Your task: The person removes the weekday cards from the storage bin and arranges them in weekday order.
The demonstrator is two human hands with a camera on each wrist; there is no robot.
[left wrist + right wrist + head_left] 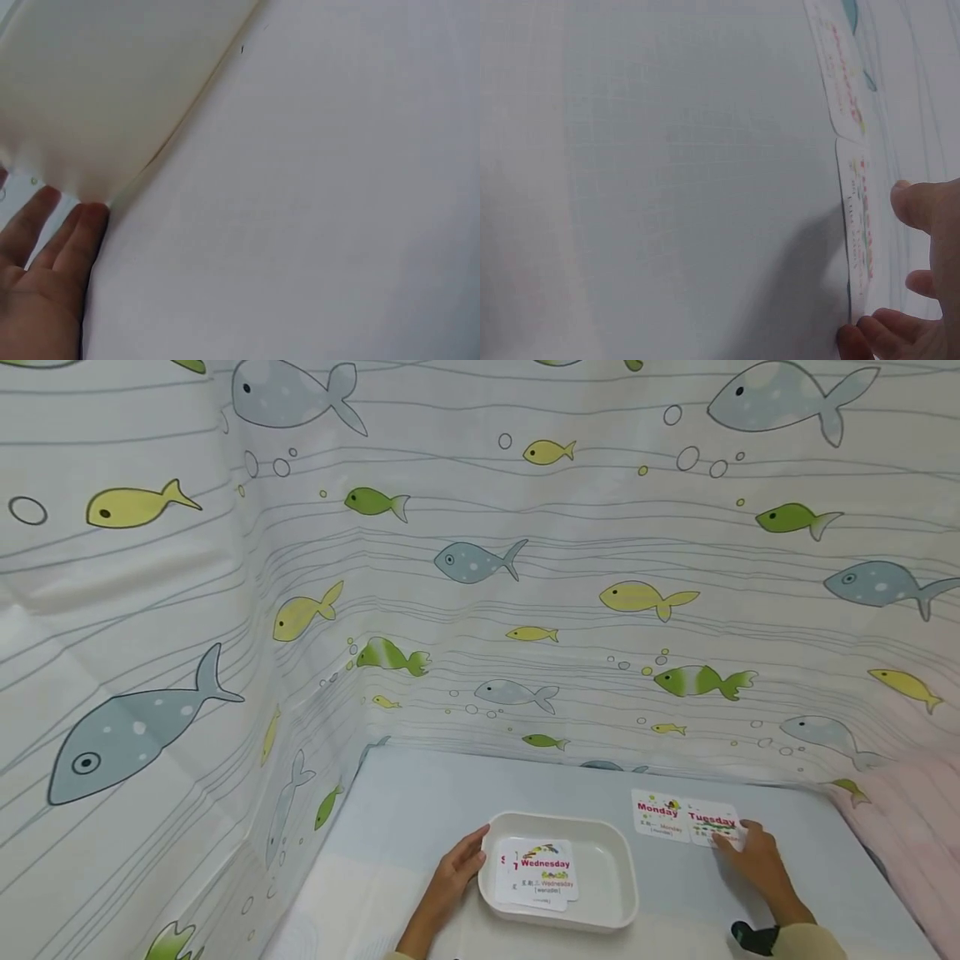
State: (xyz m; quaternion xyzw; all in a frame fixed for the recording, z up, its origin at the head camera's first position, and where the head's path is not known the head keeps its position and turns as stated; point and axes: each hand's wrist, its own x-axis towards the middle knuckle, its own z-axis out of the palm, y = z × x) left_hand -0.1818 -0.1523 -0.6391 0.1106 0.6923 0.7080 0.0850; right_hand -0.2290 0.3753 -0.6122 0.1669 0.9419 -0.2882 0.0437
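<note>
In the head view, a white rectangular tray [609, 885] holds a small stack of word cards, the Wednesday card [546, 878] on top and edges of others showing beneath. My left hand [448, 870] is at the tray's left side; in the left wrist view its fairly straight fingers [79, 240] touch the outer wall. The Monday card [660, 820] lies flat on the table at right, with the Tuesday card [708, 828] beside it. At the Tuesday card's right end is my right hand [761, 864]. Some of its fingertips [874, 334] touch the card's end.
A pale blue and white cloth covers the table [450, 777]. Behind and to the left hangs a fish-printed curtain [577, 693]. Pink fabric [918, 827] hangs at the right edge. A black strap [753, 937] is at the right wrist.
</note>
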